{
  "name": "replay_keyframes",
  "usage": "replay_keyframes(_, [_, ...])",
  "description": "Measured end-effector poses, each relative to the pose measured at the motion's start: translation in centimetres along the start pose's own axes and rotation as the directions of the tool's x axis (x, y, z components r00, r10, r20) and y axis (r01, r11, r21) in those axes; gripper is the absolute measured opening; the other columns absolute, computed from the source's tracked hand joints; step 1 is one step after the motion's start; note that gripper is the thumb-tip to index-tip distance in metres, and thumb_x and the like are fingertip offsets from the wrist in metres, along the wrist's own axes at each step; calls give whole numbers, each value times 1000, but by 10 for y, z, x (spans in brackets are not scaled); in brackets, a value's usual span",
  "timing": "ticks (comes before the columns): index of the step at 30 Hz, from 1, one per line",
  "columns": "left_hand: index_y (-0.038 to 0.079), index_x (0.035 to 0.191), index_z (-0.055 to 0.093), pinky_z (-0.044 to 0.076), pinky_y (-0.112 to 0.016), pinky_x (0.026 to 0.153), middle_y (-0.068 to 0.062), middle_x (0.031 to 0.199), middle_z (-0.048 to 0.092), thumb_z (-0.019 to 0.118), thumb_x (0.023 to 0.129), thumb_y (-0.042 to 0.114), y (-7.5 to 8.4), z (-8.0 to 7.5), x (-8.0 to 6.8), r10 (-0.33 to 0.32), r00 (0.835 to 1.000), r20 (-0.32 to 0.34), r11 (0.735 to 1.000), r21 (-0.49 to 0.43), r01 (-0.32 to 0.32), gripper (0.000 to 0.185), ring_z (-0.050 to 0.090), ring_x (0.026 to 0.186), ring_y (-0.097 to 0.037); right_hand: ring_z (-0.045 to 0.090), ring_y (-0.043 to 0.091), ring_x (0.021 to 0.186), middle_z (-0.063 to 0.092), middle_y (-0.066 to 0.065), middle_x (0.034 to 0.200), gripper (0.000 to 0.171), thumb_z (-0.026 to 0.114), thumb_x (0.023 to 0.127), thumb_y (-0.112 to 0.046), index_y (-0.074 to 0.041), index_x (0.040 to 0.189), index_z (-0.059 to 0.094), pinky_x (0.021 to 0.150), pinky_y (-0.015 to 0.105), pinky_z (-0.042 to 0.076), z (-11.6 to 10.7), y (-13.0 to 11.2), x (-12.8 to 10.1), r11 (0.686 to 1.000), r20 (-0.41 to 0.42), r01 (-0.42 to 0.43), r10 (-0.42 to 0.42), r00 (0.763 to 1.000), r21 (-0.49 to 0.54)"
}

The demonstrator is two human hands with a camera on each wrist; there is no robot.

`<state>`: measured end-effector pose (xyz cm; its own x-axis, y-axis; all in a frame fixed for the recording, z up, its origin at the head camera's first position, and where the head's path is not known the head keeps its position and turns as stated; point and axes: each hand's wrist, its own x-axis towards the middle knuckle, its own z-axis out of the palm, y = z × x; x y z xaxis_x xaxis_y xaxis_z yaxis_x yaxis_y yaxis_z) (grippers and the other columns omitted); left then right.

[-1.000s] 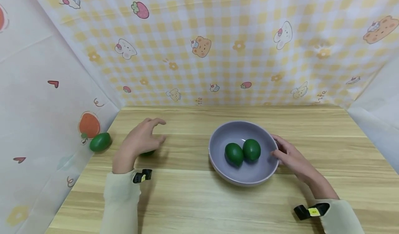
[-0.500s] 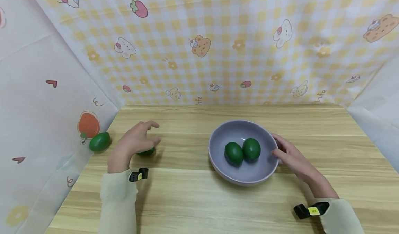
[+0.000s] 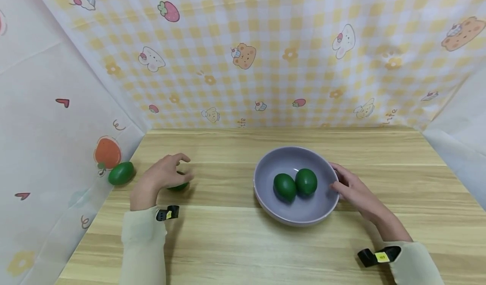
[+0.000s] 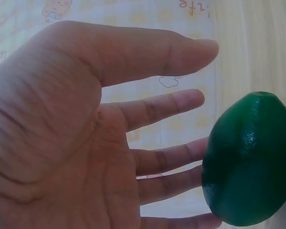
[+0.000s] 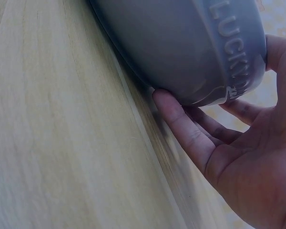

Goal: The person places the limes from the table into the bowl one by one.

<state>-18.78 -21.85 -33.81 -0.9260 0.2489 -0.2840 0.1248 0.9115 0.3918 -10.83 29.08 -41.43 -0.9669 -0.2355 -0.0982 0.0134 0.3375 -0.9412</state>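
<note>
A grey-purple bowl [image 3: 265, 166] stands on the wooden table and holds two dark green oval fruits [image 3: 284, 187] [image 3: 306, 182]. My right hand [image 3: 353, 188] holds its right rim, thumb on the edge and fingers against the outer wall; in the right wrist view the fingers [image 5: 181, 124] lie under the bowl [image 5: 181, 47]. My left hand [image 3: 162, 176] hovers over a third green fruit [image 3: 179, 187] on the table. In the left wrist view that hand [image 4: 86, 143] is spread, with the fruit [image 4: 248, 162] at its fingertips. A fourth green fruit [image 3: 121, 173] lies by the left wall.
Patterned cloth walls close the table at the back [image 3: 243, 65], left [image 3: 57, 128] and right [image 3: 459, 150]. Bare wood [image 3: 235, 242] runs between the hands and along the front edge.
My left hand has drawn back a little to the left and sunk over the green fruit, fingers bending nearer to it. The right hand and the bowl have stayed put.
</note>
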Motion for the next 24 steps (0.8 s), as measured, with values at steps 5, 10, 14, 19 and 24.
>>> replay_keyframes(5, [2, 146, 55, 49, -66, 109, -37, 149, 53, 73, 96, 29, -5, 2, 0, -32, 999, 33, 999, -5, 33, 60, 53, 138, -54, 59, 4, 114, 44, 30, 155, 62, 48, 105, -9, -4, 165, 30, 86, 29, 61, 0, -1, 0, 1000, 3, 2, -2, 1000, -8])
replay_keyframes(10, [2, 145, 55, 51, -63, 106, -36, 149, 54, 74, 95, 28, -9, 4, 1, -64, 996, 57, 998, -2, 64, 60, 56, 135, -51, 58, 2, 114, 44, 30, 154, 61, 48, 105, -8, -4, 164, 31, 86, 28, 61, 0, 0, 0, 1000, 1, 11, -11, 1000, -11])
replay_keyframes(14, [3, 143, 56, 54, -55, 98, -35, 143, 57, 76, 93, 28, -10, 5, 2, -85, 993, 76, 996, 1, 85, 59, 62, 118, -42, 59, 2, 113, 45, 30, 153, 61, 49, 105, -8, -4, 164, 32, 86, 28, 60, 0, 1, -1, 1000, -1, 16, -16, 1000, -8])
replay_keyframes(19, [2, 141, 58, 54, -45, 86, -31, 132, 62, 78, 91, 23, -10, 6, 3, -103, 990, 96, 994, -29, 107, 58, 61, 101, -32, 59, 2, 114, 46, 30, 153, 62, 49, 105, -8, -4, 164, 31, 86, 27, 60, 0, 1, 0, 1000, -1, 20, -20, 1000, -5])
replay_keyframes(24, [2, 137, 59, 52, -39, 81, -25, 123, 65, 79, 90, 18, -10, 5, 2, -113, 989, 99, 992, -47, 118, 54, 59, 95, -30, 58, 2, 114, 44, 30, 155, 63, 49, 105, -8, -5, 165, 30, 85, 27, 60, 0, 1, 1, 1000, 0, 12, -12, 1000, 4])
